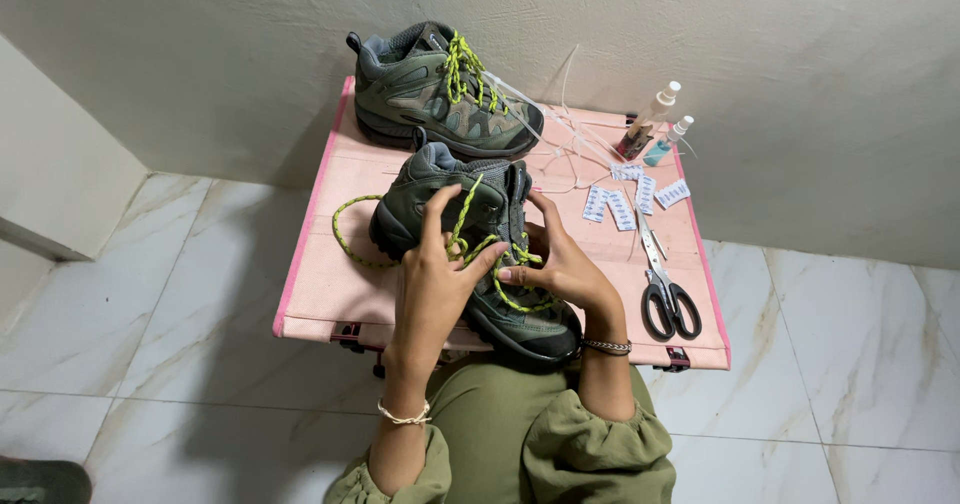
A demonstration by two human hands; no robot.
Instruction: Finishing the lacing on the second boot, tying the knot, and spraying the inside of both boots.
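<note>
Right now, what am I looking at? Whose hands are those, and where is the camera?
The camera sits on a person's head and looks down, so these are that person's own hands. The left hand and the right hand both pinch a yellow-green lace on a grey-green boot. The boot rests on a small pink table. A second boot stands behind it. To the right lie scissors, small white packets and two little bottles.
</note>
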